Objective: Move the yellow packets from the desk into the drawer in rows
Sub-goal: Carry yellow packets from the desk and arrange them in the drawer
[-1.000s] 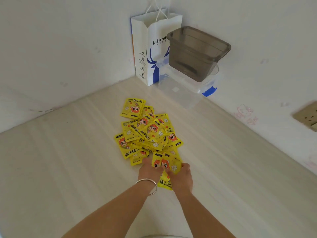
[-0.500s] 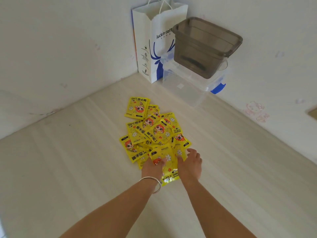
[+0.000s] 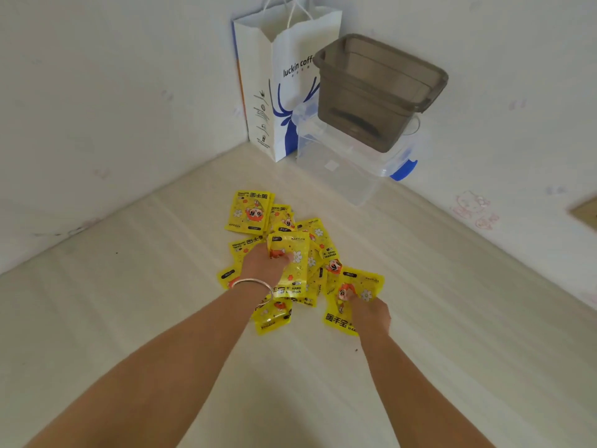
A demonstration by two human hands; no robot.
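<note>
Two bare forearms reach forward from the bottom edge over a pale wood-grain desk [image 3: 129, 318].

The right hand [image 3: 370, 313] sits at the near right edge of the pile, its fingers curled onto a yellow packet [image 3: 352, 295] that lies partly under them. Whether that packet is lifted clear of the desk cannot be told.

The left hand [image 3: 263, 265], with a silver bangle [image 3: 253, 284] at the wrist, is farther in, over the middle of the pile. Its fingers are curled around a held packet [image 3: 290, 263], which stands roughly upright above the rest.

The pile of packets [image 3: 303, 253] lies loose and overlapping at the centre of the desk, not in rows. One packet [image 3: 250, 211] lies flat at the far left edge of the heap, print facing up; another [image 3: 271, 318] lies at the near edge, just beside the left wrist. No drawer is in view.

Beyond the pile, in the far corner against the white wall [image 3: 97, 92], stands a clear plastic box [image 3: 349, 169] with a blue clip. A smoky grey tub [image 3: 378, 92] rests on top of it. Just left of both, touching the wall, stands a white paper bag [image 3: 277, 92] with blue print and string handles.

On the far right, a beige wall socket [image 3: 586, 211] is cut off by the frame edge.
</note>
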